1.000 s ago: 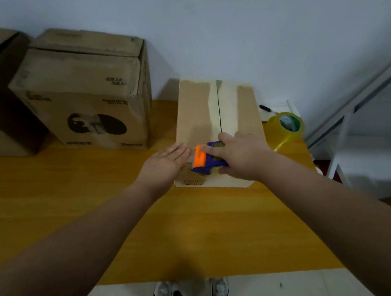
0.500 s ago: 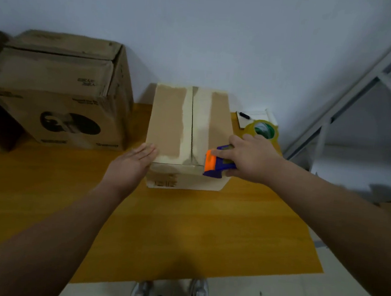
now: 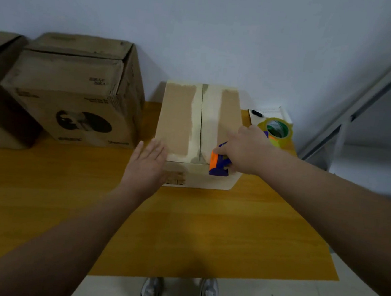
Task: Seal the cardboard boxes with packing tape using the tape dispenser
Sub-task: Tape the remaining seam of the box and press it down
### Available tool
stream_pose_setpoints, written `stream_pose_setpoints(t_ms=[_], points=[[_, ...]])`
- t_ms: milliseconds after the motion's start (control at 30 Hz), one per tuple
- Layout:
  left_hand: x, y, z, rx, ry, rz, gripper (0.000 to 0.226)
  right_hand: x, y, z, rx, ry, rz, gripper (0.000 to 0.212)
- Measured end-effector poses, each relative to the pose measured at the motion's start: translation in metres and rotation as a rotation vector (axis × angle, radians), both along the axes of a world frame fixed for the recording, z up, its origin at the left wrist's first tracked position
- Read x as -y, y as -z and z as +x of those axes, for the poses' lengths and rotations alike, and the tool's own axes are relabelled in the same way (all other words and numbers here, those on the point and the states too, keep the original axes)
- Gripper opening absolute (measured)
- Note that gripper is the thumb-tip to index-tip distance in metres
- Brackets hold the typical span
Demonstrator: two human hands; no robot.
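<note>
Head view: a person's right hand [image 3: 246, 150] is gripping the blue-and-orange tape dispenser [image 3: 219, 165] at the near right edge of the small cardboard box [image 3: 180, 122] on the counter [image 3: 65, 195], curled fingers hiding most of the tool. The left hand [image 3: 147, 164], fingers straight, is lying flat against the box's near left corner. A tape roll [image 3: 276, 129] is sitting partly behind the right hand. Print on the larger box [image 3: 71, 93] is blurring beyond reading.
</note>
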State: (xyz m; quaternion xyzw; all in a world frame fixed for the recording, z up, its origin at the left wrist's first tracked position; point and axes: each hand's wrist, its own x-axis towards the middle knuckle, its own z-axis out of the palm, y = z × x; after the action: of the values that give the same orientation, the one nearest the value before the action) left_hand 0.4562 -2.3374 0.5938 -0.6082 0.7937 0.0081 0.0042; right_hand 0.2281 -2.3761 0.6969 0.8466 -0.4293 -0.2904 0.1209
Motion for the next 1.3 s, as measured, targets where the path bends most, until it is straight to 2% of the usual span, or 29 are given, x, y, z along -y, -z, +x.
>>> stream_pose_setpoints(t_ms=[167, 367, 700, 867, 1000, 1167, 1300], points=[[0.0, -0.01, -0.042, 0.01, 0.195, 0.023, 0.071, -0.002, 0.001, 0.002, 0.001, 0.002, -0.02, 0.044], [0.012, -0.011, -0.071, 0.168, 0.271, 0.061, 0.073, -0.008, 0.008, -0.011, 0.091, 0.06, 0.002, 0.053], [0.003, -0.012, -0.076, 0.251, 0.221, 0.024, 0.065, -0.012, -0.002, -0.06, 0.185, 0.028, 0.005, 0.075], [0.003, -0.012, -0.08, 0.25, 0.18, 0.023, 0.063, -0.018, -0.02, -0.146, 0.139, 0.174, -0.02, 0.075], [0.003, -0.013, -0.085, 0.235, 0.145, 0.024, 0.063, -0.019, -0.001, -0.148, 0.131, 0.075, -0.058, 0.07], [-0.005, -0.012, -0.098, 0.263, 0.073, 0.024, 0.074, -0.017, 0.014, -0.166, 0.215, 0.07, -0.104, 0.071], [-0.011, -0.012, -0.129, 0.166, 0.071, -0.01, 0.085, -0.015, 0.028, -0.176, 0.251, 0.045, -0.106, 0.072]])
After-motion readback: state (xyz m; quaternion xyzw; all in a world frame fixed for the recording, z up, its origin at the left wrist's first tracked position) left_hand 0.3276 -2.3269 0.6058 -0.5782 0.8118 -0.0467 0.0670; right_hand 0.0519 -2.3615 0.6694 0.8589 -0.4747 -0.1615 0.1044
